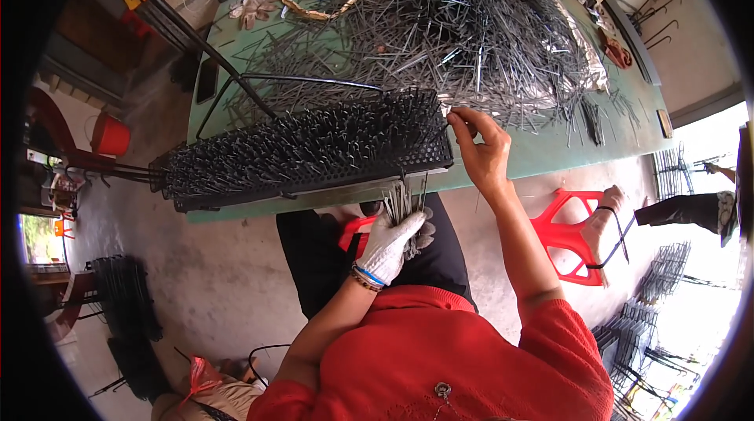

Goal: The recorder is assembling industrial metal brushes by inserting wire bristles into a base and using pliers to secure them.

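My left hand (pixel 385 248), in a white glove, is closed around a bundle of thin grey strips (pixel 399 199) that stick up from the fist. It is just below the front edge of a long black perforated rack (pixel 314 185). Many short dark strips (pixel 298 142) stand up out of the rack's holes like bristles. At the rack's right end my bare right hand (pixel 484 142) pinches with thumb and forefinger close to the outermost strips. Whatever is between those fingertips is too small to make out.
A big heap of loose dark strips (pixel 471 20) covers the back of the green table (pixel 550 150). Black metal rods (pixel 188 32) rise at the left, near a phone (pixel 206 79). Gloves (pixel 255 9) lie at the back. A red stool (pixel 569 236) stands on the right.
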Demonstrator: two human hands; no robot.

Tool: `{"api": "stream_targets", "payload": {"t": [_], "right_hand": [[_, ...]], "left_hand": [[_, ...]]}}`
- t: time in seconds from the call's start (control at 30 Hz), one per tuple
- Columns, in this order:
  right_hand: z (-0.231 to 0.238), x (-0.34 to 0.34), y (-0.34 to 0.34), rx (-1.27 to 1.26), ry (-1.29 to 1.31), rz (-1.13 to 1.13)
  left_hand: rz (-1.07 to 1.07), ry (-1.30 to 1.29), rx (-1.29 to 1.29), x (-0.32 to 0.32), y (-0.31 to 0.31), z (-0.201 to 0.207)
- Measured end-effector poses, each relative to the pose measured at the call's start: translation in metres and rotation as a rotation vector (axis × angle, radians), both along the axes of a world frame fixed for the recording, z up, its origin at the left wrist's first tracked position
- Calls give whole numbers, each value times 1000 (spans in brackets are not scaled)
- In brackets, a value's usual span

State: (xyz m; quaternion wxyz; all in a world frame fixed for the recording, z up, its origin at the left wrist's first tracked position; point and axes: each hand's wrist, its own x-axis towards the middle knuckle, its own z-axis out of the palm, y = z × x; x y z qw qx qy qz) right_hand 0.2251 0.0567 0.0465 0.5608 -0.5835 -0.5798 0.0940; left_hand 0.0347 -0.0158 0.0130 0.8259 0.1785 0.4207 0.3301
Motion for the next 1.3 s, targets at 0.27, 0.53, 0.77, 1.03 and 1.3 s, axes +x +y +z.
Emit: {"api": "stream_targets", "payload": {"t": [0.27, 0.53, 0.77, 1.03, 1.3], "right_hand": [[-12, -8, 3, 12, -244, -27], [-17, -10, 8, 187, -549, 34], [6, -15, -27, -408, -52, 140], [0, -12, -39, -507, 480, 203], [-1, 1, -6, -80, 311, -78]], "left_hand": [[-90, 44, 21, -6, 2, -1], [-68, 33, 60, -7, 2, -1], [-14, 23, 75, -8, 5, 0], [-7, 24, 94, 1, 8, 10], [-178, 58, 71, -1, 9, -3]]}}
